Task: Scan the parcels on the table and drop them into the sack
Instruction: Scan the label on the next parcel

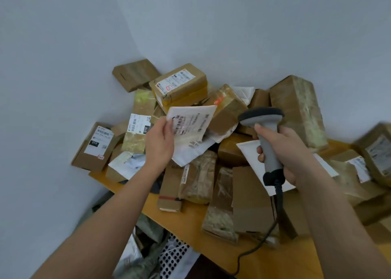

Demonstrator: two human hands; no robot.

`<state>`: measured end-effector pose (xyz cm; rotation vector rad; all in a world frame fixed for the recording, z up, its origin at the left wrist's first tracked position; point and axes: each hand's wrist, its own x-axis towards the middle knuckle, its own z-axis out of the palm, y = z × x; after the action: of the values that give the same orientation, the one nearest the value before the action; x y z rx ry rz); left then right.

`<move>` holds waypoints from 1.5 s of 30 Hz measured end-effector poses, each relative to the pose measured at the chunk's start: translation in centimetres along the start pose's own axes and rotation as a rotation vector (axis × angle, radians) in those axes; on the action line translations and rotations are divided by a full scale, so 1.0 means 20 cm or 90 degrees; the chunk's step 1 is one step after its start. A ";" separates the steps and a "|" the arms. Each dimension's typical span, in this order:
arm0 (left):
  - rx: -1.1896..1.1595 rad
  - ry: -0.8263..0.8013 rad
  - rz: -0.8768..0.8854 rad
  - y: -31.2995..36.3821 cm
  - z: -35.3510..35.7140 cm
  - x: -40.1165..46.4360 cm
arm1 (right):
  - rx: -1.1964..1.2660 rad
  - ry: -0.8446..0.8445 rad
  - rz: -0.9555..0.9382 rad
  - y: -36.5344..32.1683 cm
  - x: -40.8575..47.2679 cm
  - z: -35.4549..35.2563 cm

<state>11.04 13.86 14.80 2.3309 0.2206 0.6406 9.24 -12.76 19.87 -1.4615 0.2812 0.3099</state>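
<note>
The left hand [159, 143] holds a flat white parcel [190, 128] lifted above the heap. Its fingers pinch the parcel's left edge, with the thumb on the printed face. The right hand [283, 151] grips the handle of a grey barcode scanner [264, 134], fingers curled around it, and a black cable hangs from its bottom to the tabletop [211, 225].

The relation that matters is this: the parcel is to the left of the scanner head and near it, not touching. The label faces up and toward the person. The long axis of the parcel runs from lower left to upper right, and the barcode sits close to the thumb. The scanner head seems to point away toward the heap, so I think it has to turn left to meet the barcode.

The label text on the held parcel is blurred and I cannot read it. On two brown boxes at the left I can read "010" in white on black.

Below the tabletop edge, at bottom left, something with crumpled packets inside may be the sack [148, 255]; I cannot tell for sure.
</note>
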 end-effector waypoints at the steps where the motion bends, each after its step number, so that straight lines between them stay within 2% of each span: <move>1: -0.066 0.006 -0.084 0.01 -0.03 0.02 | 0.001 -0.011 -0.004 -0.01 0.00 0.03; 4: -0.278 -0.012 -0.331 0.01 -0.12 0.04 | -0.006 -0.037 -0.013 -0.02 -0.03 0.11; 6: -0.448 -0.051 -0.420 0.01 -0.17 0.01 | -0.022 -0.074 -0.008 -0.04 -0.07 0.14; 9: -0.553 -0.081 -0.448 0.01 -0.21 -0.02 | -0.047 -0.142 -0.012 -0.06 -0.12 0.18; 14: -0.638 -0.042 -0.512 -0.02 -0.23 -0.04 | -0.041 -0.183 -0.039 -0.09 -0.18 0.25; 15: -0.616 -0.052 -0.511 -0.01 -0.24 -0.05 | -0.047 -0.176 -0.050 -0.09 -0.19 0.26; 17: -0.481 -0.102 -0.458 0.02 -0.25 -0.07 | -0.089 -0.138 -0.095 -0.09 -0.19 0.27; 20: -0.268 -0.227 -0.300 0.08 -0.29 -0.08 | -0.202 -0.050 -0.170 -0.06 -0.16 0.26; 22: -0.237 -0.284 -0.218 0.13 -0.30 -0.09 | -0.269 -0.022 -0.181 -0.03 -0.14 0.27; 25: -0.242 -0.317 -0.142 0.21 -0.31 -0.09 | -0.295 -0.026 -0.122 0.03 -0.13 0.28; 28: -0.210 -0.291 -0.093 0.22 -0.31 -0.09 | -0.292 -0.018 -0.098 0.07 -0.13 0.29; 30: -0.117 -0.191 -0.059 0.17 -0.30 -0.08 | -0.236 0.018 -0.094 0.08 -0.12 0.27; 32: -0.068 -0.064 -0.096 0.14 -0.32 -0.08 | -0.137 0.057 -0.079 0.08 -0.11 0.25; 33: -0.099 -0.039 -0.145 0.13 -0.33 -0.10 | -0.081 0.071 -0.069 0.07 -0.10 0.24; 34: -0.153 -0.060 -0.205 0.12 -0.35 -0.13 | -0.029 0.081 -0.058 0.07 -0.10 0.23; 37: -0.362 -0.297 -0.393 0.04 -0.33 -0.21 | 0.093 0.080 -0.012 0.06 -0.09 0.22; 39: -0.473 -0.413 -0.440 -0.03 -0.30 -0.25 | 0.134 0.062 0.009 0.06 -0.09 0.22; 42: -0.563 -0.409 -0.431 -0.06 -0.30 -0.27 | 0.124 0.043 0.012 0.08 -0.09 0.23; 45: -0.577 -0.362 -0.399 -0.05 -0.33 -0.27 | 0.091 0.045 -0.014 0.06 -0.12 0.25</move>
<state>3.13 16.75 16.17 1.3591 0.2956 -0.2280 6.57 -7.82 19.98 -1.3357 0.3384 0.2164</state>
